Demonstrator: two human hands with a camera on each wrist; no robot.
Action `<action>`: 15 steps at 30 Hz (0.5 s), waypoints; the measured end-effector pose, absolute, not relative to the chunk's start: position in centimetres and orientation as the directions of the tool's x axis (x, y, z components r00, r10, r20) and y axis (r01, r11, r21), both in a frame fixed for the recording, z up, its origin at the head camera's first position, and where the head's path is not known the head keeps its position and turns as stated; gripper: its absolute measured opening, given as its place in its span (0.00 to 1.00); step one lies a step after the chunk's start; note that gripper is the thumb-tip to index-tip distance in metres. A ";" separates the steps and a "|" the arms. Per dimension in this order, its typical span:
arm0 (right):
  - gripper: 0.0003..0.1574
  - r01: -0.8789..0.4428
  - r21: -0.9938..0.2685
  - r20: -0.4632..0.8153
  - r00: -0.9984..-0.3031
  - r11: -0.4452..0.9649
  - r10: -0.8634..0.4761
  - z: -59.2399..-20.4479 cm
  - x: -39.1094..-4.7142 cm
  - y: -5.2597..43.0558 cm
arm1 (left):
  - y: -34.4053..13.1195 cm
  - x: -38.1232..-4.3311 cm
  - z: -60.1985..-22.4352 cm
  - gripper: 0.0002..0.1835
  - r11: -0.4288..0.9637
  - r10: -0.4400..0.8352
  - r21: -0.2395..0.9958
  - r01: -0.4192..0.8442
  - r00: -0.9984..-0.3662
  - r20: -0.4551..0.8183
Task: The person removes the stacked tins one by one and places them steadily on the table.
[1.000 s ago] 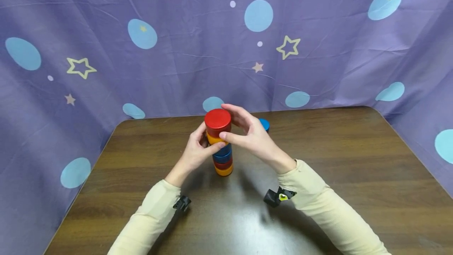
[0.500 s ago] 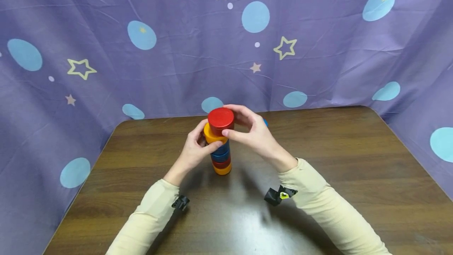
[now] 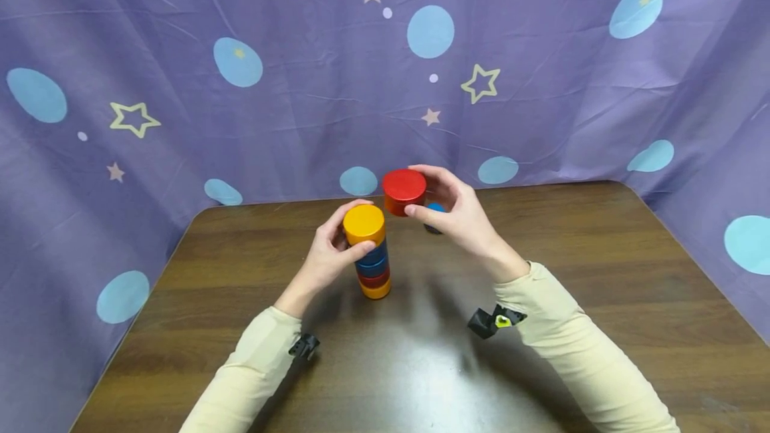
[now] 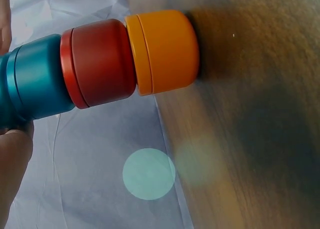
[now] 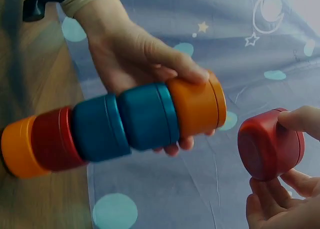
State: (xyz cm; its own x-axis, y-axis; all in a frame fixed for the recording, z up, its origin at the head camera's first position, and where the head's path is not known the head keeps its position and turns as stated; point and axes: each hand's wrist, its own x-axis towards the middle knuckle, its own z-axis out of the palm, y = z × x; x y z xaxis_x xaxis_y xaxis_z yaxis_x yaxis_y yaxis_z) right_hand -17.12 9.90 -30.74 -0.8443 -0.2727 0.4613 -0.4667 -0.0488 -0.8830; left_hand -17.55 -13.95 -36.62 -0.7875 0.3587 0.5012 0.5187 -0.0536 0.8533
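Observation:
A stack of small round lidded tins stands on the table, slightly leaning. From the bottom it runs orange tin (image 4: 170,51), red tin (image 4: 102,61), two blue tins (image 5: 149,116), then an orange tin (image 3: 364,222) on top. My left hand (image 3: 325,252) grips that top orange tin, thumb in front and fingers behind. Up and to the right of the stack, apart from it, my right hand (image 3: 466,219) holds another red tin (image 3: 404,191) between thumb and fingers. In the right wrist view this red tin (image 5: 270,144) is tilted, clear of the stack.
Another blue tin (image 3: 434,218) stands on the wooden table (image 3: 577,272) behind the right hand, partly hidden by it. A purple curtain (image 3: 301,85) with stars and blue spots hangs along the table's far edge.
My right hand has lifted the red tin off the top of the stack and moved it right, uncovering the orange tin. The left hand stays on the stack.

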 end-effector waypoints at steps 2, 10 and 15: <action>0.34 -0.456 -0.889 0.448 -0.854 -0.031 -0.264 -31.0 -17.3 10.4 | -13.9 -17.6 -36.7 0.38 -0.064 0.359 0.849 0.524 -0.782 0.510; 0.35 -0.427 -0.897 0.390 -0.885 0.112 -0.256 -32.8 -17.9 12.3 | -13.8 -17.5 -37.0 0.38 -0.078 0.364 0.840 0.537 -0.769 0.526; 0.36 -0.425 -0.890 0.380 -0.892 0.166 -0.246 -33.9 -18.4 13.8 | -14.0 -17.5 -37.0 0.37 -0.079 0.366 0.842 0.534 -0.770 0.522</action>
